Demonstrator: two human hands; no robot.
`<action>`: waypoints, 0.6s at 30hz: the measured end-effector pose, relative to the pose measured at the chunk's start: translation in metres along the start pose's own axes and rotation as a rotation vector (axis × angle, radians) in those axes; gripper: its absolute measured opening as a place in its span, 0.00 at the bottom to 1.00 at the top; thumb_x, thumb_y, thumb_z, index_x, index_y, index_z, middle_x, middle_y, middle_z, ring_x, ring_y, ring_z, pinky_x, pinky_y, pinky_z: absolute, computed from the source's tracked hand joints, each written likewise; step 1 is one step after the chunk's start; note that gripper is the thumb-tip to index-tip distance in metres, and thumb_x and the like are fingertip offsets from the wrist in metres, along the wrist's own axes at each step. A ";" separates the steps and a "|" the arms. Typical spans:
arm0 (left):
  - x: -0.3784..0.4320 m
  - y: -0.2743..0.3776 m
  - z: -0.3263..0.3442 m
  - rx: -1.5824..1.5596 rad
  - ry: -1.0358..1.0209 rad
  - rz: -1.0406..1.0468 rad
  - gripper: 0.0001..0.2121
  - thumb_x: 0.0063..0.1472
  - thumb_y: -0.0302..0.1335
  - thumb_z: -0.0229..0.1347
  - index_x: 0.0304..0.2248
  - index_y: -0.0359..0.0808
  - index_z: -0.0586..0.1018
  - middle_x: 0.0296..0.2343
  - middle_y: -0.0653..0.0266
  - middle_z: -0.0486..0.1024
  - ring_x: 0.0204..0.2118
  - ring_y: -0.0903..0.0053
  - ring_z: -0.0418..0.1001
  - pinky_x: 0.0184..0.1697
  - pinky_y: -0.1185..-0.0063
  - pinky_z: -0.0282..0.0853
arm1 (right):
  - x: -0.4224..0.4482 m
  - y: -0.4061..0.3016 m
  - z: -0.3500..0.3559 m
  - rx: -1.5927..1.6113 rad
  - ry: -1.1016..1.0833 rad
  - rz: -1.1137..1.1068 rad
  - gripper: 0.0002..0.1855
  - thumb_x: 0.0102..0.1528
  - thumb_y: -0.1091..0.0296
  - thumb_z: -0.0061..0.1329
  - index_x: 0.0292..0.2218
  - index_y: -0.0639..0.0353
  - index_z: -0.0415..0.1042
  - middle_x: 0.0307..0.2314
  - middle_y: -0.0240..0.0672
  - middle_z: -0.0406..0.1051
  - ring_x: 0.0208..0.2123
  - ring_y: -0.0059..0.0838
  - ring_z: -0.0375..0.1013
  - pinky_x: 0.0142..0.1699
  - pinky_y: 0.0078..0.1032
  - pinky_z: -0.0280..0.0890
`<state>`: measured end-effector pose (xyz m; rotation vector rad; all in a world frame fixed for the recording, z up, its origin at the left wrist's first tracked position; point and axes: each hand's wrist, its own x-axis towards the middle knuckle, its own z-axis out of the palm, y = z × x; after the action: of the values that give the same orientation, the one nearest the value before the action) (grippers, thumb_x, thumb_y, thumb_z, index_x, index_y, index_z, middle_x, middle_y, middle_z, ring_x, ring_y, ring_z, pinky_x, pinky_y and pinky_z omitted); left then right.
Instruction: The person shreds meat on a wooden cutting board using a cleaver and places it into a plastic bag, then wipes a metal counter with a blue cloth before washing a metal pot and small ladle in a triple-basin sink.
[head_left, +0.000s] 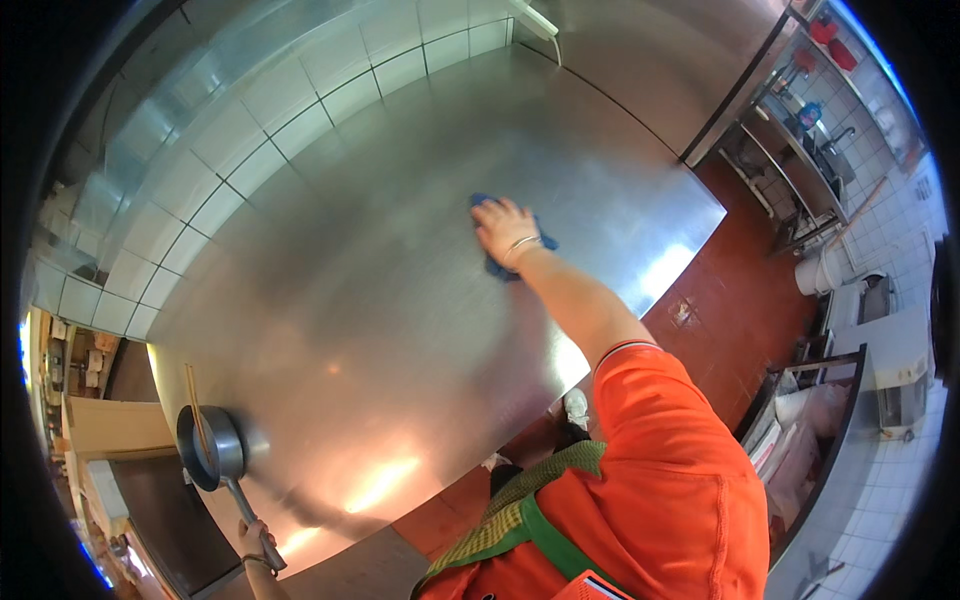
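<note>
My right hand (504, 229) lies spread on a dark blue cloth (499, 270), pressing it to the stainless steel worktop (360, 285); a thin bracelet circles the wrist. At the lower left, my left hand (256, 538) is closed around the long handle of a metal saucepan (231, 442). The pan is tilted, its opening facing left, near the left end of the worktop. A pair of wooden chopsticks (193, 397) sticks out of the pan.
White wall tiles (259, 169) border the worktop's far side. A cardboard box (116, 426) stands left of the pan. Red floor tiles (720, 322) run along the right edge. Beyond are a sink unit (836, 161), a white bucket (817, 274) and a bin (851, 442) holding plastic bags.
</note>
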<state>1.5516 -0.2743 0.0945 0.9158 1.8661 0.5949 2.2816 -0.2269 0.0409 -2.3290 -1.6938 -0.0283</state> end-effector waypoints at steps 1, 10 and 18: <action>-0.006 0.003 0.010 -0.013 0.003 0.003 0.08 0.45 0.23 0.46 0.28 0.37 0.64 0.14 0.65 0.63 0.08 0.78 0.60 0.08 0.82 0.58 | 0.007 0.026 -0.004 -0.024 -0.008 0.054 0.19 0.50 0.59 0.37 0.45 0.46 0.59 0.48 0.28 0.55 0.52 0.34 0.50 0.51 0.43 0.49; -0.071 0.065 0.119 0.130 -0.053 0.046 0.09 0.43 0.24 0.47 0.27 0.35 0.61 0.13 0.63 0.63 0.07 0.77 0.61 0.07 0.81 0.58 | -0.007 0.270 -0.046 -0.155 0.028 0.585 0.22 0.53 0.53 0.34 0.49 0.42 0.56 0.51 0.25 0.53 0.53 0.33 0.49 0.53 0.41 0.48; -0.152 0.114 0.285 0.233 -0.186 0.230 0.12 0.43 0.20 0.46 0.31 0.36 0.61 0.11 0.66 0.60 0.06 0.79 0.61 0.06 0.82 0.56 | -0.152 0.446 -0.119 -0.018 -0.043 1.062 0.20 0.50 0.59 0.39 0.46 0.48 0.61 0.48 0.36 0.55 0.48 0.39 0.57 0.48 0.34 0.57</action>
<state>1.8891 -0.3218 0.1331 1.3068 1.6967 0.4175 2.6674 -0.5224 0.0421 -2.9224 -0.2930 0.2047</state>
